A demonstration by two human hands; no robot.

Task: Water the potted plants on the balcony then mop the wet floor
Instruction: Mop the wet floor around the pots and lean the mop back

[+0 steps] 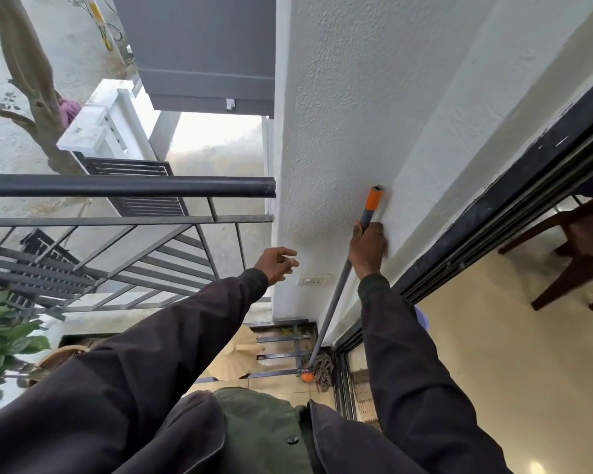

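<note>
The right hand (368,249), arm stretched up and forward, curls its fingers round the grey mop handle (336,302) just below its orange end, against the white wall (339,114). The mop head (320,369) rests on the balcony floor (274,381) in the corner by the sliding-door frame (493,206). The left hand (278,263) reaches forward near the railing (127,186), fingers loosely spread and empty.

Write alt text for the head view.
A person's right hand grips a grey mop handle by a white wall, with the mop head on the floor. The left hand reaches forward, open, near a dark railing.
</note>
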